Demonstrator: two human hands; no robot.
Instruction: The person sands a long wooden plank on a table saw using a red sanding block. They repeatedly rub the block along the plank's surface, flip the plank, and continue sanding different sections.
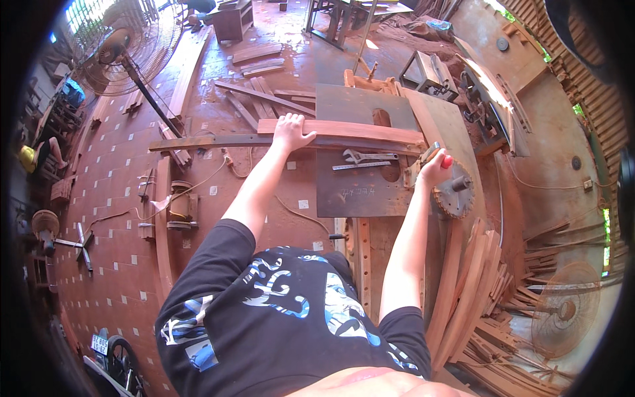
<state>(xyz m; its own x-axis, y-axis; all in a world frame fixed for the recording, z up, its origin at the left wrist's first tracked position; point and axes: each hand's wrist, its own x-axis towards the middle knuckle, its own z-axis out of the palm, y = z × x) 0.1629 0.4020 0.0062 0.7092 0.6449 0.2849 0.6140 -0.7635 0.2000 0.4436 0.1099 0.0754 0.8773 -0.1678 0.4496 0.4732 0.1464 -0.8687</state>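
Note:
My left hand grips the left part of a reddish wooden board, fingers over its far edge and thumb along the top. The board lies along a long dark fence bar across a dark metal machine table. My right hand is closed around a lever handle with a red end, at the right end of the board. Just below that hand stands a toothed round saw blade. An adjustable wrench and a steel ruler lie on the table between my hands.
Wooden boards are stacked beside the machine at lower right. More planks lie on the tiled floor ahead. A standing fan is at far left, another fan at right. A cable runs along the floor.

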